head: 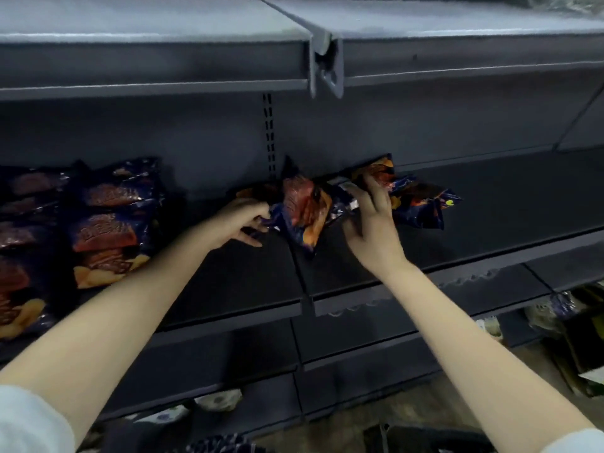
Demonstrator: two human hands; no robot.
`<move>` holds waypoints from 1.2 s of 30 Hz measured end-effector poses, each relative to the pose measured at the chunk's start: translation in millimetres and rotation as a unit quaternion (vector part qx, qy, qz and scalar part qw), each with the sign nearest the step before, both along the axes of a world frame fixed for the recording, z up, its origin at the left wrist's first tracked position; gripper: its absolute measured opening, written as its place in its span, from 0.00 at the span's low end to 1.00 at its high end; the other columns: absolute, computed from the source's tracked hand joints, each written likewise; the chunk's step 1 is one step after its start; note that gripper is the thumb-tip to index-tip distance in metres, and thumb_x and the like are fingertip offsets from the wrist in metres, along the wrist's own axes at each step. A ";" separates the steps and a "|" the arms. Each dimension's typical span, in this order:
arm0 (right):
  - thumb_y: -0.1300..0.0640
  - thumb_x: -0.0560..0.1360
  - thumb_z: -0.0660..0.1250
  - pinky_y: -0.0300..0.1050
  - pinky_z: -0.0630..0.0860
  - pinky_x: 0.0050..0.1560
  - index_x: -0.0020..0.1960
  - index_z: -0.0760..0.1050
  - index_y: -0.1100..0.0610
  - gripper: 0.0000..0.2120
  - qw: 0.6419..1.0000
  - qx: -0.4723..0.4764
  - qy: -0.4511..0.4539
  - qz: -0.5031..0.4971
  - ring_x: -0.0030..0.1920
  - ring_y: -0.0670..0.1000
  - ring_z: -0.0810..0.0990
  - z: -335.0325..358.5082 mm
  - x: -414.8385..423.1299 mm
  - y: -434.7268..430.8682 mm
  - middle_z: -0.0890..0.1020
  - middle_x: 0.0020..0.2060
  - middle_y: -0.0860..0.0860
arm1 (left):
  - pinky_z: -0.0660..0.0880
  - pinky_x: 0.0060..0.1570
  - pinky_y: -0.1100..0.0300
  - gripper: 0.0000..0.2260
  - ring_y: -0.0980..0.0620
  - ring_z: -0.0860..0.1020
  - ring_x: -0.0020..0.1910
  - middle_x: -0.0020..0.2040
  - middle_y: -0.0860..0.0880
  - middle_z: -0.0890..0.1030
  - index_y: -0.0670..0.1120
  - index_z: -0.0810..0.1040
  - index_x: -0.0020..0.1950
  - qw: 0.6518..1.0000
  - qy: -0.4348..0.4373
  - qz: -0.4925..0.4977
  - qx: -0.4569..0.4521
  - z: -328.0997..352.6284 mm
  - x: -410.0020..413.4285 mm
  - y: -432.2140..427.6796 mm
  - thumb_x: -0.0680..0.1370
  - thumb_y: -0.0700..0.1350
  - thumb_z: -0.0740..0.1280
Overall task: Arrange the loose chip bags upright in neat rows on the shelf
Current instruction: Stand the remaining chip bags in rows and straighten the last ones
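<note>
Both arms reach forward: left hand [243, 220] fingers pinch the front chip bag [305, 210]; right hand [372, 223] fingers grip the rear chip bag [418, 204].

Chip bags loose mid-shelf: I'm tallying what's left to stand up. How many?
3: the centre bag in the left hand, the rear bag pinched by the right hand, the right bag lying beside it. A fourth may hide behind the left hand.

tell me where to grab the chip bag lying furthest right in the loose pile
Probably pinch the flat crimped seam at the right end of that chip bag, coming from the right over the shelf. It lies on its side with that end free, while the right hand and other bags crowd its left.
</note>
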State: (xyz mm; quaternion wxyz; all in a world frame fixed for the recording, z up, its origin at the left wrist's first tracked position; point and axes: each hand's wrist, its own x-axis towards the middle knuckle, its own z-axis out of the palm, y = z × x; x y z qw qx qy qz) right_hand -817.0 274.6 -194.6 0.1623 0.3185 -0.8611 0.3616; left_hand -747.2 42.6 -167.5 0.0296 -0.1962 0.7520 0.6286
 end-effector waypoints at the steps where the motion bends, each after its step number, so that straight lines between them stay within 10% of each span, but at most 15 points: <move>1: 0.62 0.75 0.64 0.51 0.58 0.73 0.70 0.67 0.58 0.24 0.999 -0.023 -0.008 0.023 0.75 0.59 0.56 7.5 -4.4 -8.1 0.61 0.73 0.58 | 0.79 0.36 0.53 0.01 0.53 0.77 0.38 0.39 0.49 0.77 0.47 0.76 0.36 1.000 -0.009 -0.020 -0.010 5.5 10.9 -8.2 0.67 0.42 0.66; 4: 0.53 0.75 0.67 0.38 0.62 0.66 0.72 0.64 0.54 0.27 0.959 -0.066 -0.235 0.145 0.69 0.47 0.66 28.7 -12.2 -33.5 0.66 0.71 0.50 | 0.78 0.34 0.56 0.12 0.52 0.77 0.35 0.36 0.47 0.78 0.40 0.77 0.38 0.997 -0.022 -0.066 -0.018 13.8 40.2 -23.0 0.58 0.43 0.63; 7: 0.40 0.62 0.76 0.48 0.70 0.67 0.70 0.67 0.49 0.41 0.815 -0.040 -0.506 0.280 0.64 0.45 0.74 26.4 -10.1 -55.8 0.74 0.67 0.48 | 0.77 0.34 0.59 0.19 0.49 0.79 0.38 0.39 0.45 0.81 0.39 0.77 0.47 0.998 -0.012 -0.053 0.045 11.6 60.7 -32.5 0.60 0.41 0.59; 11: 0.44 0.51 0.83 0.47 0.77 0.57 0.61 0.74 0.49 0.41 0.723 0.010 -0.581 0.374 0.60 0.50 0.79 2.0 9.7 -82.7 0.81 0.58 0.49 | 0.75 0.38 0.56 0.18 0.49 0.78 0.36 0.35 0.46 0.82 0.42 0.79 0.43 0.995 0.014 0.010 0.101 10.7 76.3 -45.5 0.57 0.42 0.60; 17: 0.63 0.68 0.71 0.44 0.79 0.51 0.58 0.74 0.50 0.20 0.723 0.044 -0.577 0.376 0.54 0.48 0.81 2.7 18.5 -104.1 0.83 0.52 0.48 | 0.79 0.36 0.58 0.18 0.49 0.82 0.39 0.40 0.44 0.83 0.37 0.77 0.49 0.995 -0.044 -0.044 0.073 8.5 98.8 -74.1 0.64 0.41 0.57; 21: 0.62 0.64 0.73 0.53 0.77 0.57 0.60 0.75 0.54 0.25 0.733 0.015 -0.593 0.335 0.58 0.52 0.80 -8.7 11.7 -114.7 0.82 0.55 0.52 | 0.80 0.39 0.52 0.03 0.47 0.82 0.39 0.44 0.44 0.80 0.40 0.74 0.47 0.994 -0.034 -0.011 -0.107 6.2 100.5 -81.9 0.76 0.38 0.60; 24: 0.65 0.66 0.71 0.48 0.77 0.57 0.58 0.77 0.55 0.21 0.716 -0.093 -0.623 0.302 0.58 0.53 0.79 -20.3 7.1 -130.4 0.84 0.53 0.52 | 0.79 0.38 0.52 0.04 0.50 0.82 0.38 0.46 0.46 0.81 0.47 0.72 0.43 0.948 0.058 0.035 -0.310 -1.6 102.4 -86.7 0.77 0.40 0.65; 29: 0.67 0.72 0.67 0.47 0.77 0.53 0.63 0.74 0.57 0.21 0.682 -0.160 -0.653 0.288 0.59 0.53 0.79 -25.6 8.3 -163.5 0.81 0.57 0.54 | 0.76 0.52 0.57 0.23 0.47 0.79 0.54 0.62 0.42 0.75 0.41 0.64 0.69 0.862 0.092 0.069 -0.493 -39.1 113.0 -71.4 0.77 0.45 0.65; 36: 0.67 0.72 0.70 0.48 0.77 0.53 0.65 0.72 0.60 0.22 0.775 -0.176 -0.587 0.153 0.57 0.54 0.79 -20.5 -8.2 -192.3 0.80 0.58 0.55 | 0.72 0.59 0.57 0.29 0.43 0.73 0.64 0.71 0.40 0.64 0.39 0.62 0.72 0.822 0.091 0.060 -0.559 -68.7 110.7 -57.1 0.75 0.45 0.67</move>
